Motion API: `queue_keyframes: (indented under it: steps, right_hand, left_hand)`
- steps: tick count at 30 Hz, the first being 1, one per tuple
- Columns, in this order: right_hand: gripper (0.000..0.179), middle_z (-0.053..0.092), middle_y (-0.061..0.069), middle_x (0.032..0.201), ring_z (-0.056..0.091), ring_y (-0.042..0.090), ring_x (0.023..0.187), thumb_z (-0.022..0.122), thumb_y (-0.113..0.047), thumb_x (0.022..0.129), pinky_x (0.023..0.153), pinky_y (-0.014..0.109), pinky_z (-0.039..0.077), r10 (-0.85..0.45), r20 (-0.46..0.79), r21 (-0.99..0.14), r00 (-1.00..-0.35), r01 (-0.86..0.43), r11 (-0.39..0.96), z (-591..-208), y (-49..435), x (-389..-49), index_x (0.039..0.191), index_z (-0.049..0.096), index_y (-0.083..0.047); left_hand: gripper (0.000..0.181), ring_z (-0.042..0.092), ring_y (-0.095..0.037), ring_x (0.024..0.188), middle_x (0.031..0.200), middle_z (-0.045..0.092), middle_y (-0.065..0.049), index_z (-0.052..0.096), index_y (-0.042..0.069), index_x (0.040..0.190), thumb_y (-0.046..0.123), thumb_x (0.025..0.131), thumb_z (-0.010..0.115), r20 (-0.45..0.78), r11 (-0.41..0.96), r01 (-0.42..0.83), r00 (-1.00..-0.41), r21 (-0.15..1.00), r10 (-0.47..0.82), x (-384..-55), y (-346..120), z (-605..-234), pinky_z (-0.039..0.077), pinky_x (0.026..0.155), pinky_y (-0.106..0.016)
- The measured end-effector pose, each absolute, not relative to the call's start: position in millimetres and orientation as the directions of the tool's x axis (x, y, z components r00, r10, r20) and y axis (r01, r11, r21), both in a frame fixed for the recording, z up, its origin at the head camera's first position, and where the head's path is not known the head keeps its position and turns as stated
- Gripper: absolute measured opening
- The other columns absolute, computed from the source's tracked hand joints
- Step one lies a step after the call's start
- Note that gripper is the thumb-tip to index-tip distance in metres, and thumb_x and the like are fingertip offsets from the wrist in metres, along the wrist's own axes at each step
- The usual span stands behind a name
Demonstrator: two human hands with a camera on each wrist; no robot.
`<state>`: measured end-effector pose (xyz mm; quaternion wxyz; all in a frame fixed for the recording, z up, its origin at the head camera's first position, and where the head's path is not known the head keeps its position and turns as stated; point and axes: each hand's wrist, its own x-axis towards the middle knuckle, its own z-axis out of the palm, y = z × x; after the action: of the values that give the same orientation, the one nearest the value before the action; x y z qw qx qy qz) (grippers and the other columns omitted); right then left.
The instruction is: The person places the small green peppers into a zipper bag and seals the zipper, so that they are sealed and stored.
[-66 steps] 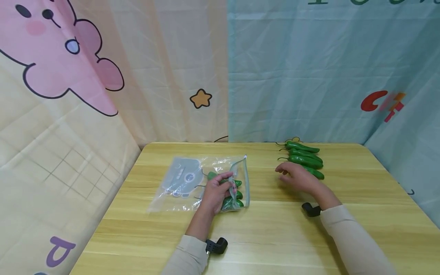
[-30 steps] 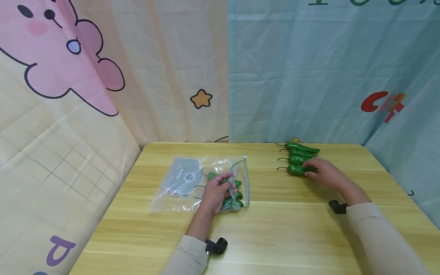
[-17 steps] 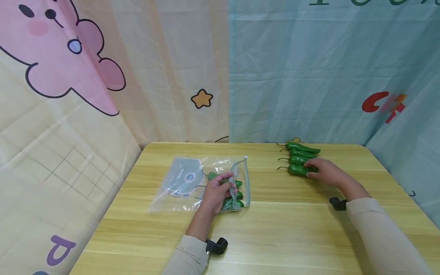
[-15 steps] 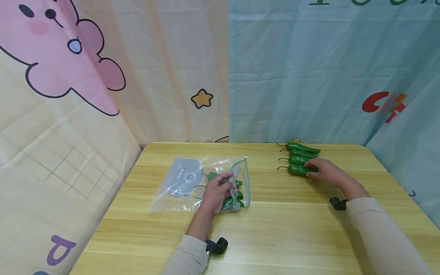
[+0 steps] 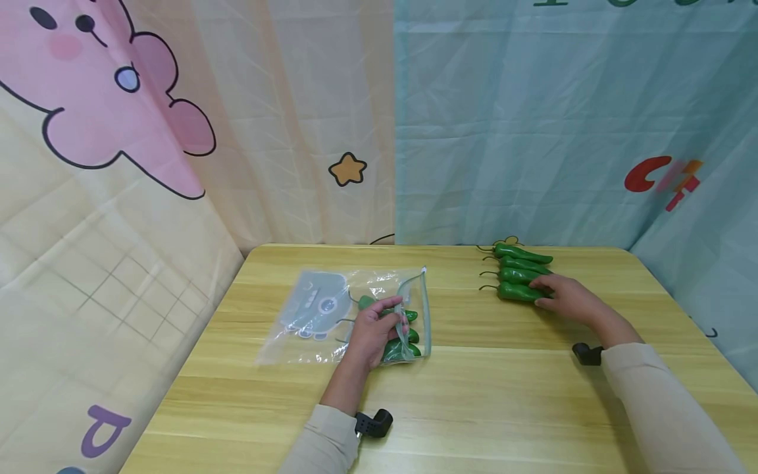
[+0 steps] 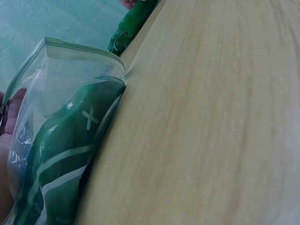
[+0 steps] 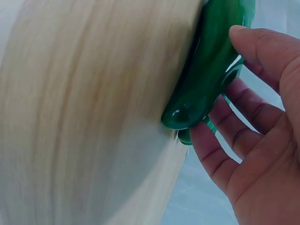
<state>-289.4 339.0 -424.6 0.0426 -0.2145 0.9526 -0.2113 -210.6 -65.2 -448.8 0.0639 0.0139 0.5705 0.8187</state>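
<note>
A clear zip bag (image 5: 428, 316) with a grey animal print lies flat on the left half of the table. My left hand (image 5: 370, 336) pinches the upper layer of the bag at its mouth, which gapes to the right. Inside are several green chili peppers (image 5: 398, 352), partly covered by that hand. In the left wrist view, the bag (image 6: 56, 54) stands propped up over a pepper. At the right, my right hand (image 5: 565, 299) grips the nearest green chili pepper (image 5: 514, 291) by its tip end. The right wrist view has the thumb on the pepper (image 7: 211, 70) and fingers behind it.
Behind the gripped pepper, other green chili peppers (image 5: 521, 253) lie in a row, stems to the left, close to the table's back edge. Printed curtains (image 5: 509, 131) hang along the back and sides. Bare wooden tabletop (image 5: 468, 395) stretches across the front.
My right hand has moved right, from beside the pepper row onto the nearest pepper's tip end, then slightly further right. My left hand and the bag have stayed put.
</note>
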Motion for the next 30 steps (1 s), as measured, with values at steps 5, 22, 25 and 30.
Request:
queue_keyframes:
  steps: [5, 22, 25, 30]
  right_hand:
    - [0.036, 0.059, 0.029, 0.121, 0.056, 0.046, 0.109, 0.067, -0.006, 0.092, 0.089, 0.06, 0.047, -0.431, 0.008, -0.438, -0.902, -0.391, 0.81, -421.8, 337.8, -285.3, 0.123, 0.059, 0.009]
    - [0.041, 0.051, 0.034, 0.132, 0.045, 0.054, 0.122, 0.066, -0.008, 0.093, 0.098, 0.066, 0.039, -0.404, 0.036, -0.465, -0.914, -0.373, 0.803, -427.0, 342.0, -274.8, 0.13, 0.058, 0.006]
    - [0.04, 0.053, 0.032, 0.131, 0.05, 0.05, 0.119, 0.066, -0.009, 0.094, 0.096, 0.064, 0.042, -0.4, 0.038, -0.474, -0.916, -0.369, 0.799, -427.9, 340.8, -272.1, 0.131, 0.058, 0.004]
    - [0.039, 0.058, 0.026, 0.124, 0.057, 0.041, 0.107, 0.067, -0.012, 0.095, 0.09, 0.058, 0.047, -0.397, 0.051, -0.508, -0.916, -0.366, 0.779, -426.6, 335.6, -266.6, 0.13, 0.059, 0.003]
  left_hand:
    - [0.043, 0.064, -0.013, 0.071, 0.088, 0.059, -0.012, 0.054, -0.01, 0.133, -0.011, 0.09, 0.054, -0.054, -0.338, -0.091, -0.992, 0.937, 0.118, -210.2, -65.5, -448.8, 0.058, 0.068, -0.024]
    - [0.044, 0.063, -0.013, 0.071, 0.09, 0.059, -0.012, 0.053, -0.01, 0.134, -0.011, 0.09, 0.054, -0.062, -0.331, -0.096, -0.992, 0.939, 0.114, -211.0, -65.8, -449.3, 0.058, 0.069, -0.024]
    - [0.044, 0.063, -0.013, 0.072, 0.09, 0.059, -0.012, 0.053, -0.009, 0.134, -0.011, 0.09, 0.054, -0.062, -0.331, -0.097, -0.992, 0.939, 0.114, -210.7, -65.7, -449.1, 0.058, 0.069, -0.025]
    - [0.044, 0.064, -0.014, 0.072, 0.09, 0.059, -0.012, 0.053, -0.01, 0.134, -0.011, 0.09, 0.055, -0.061, -0.334, -0.096, -0.991, 0.938, 0.116, -211.4, -65.4, -449.8, 0.058, 0.07, -0.025]
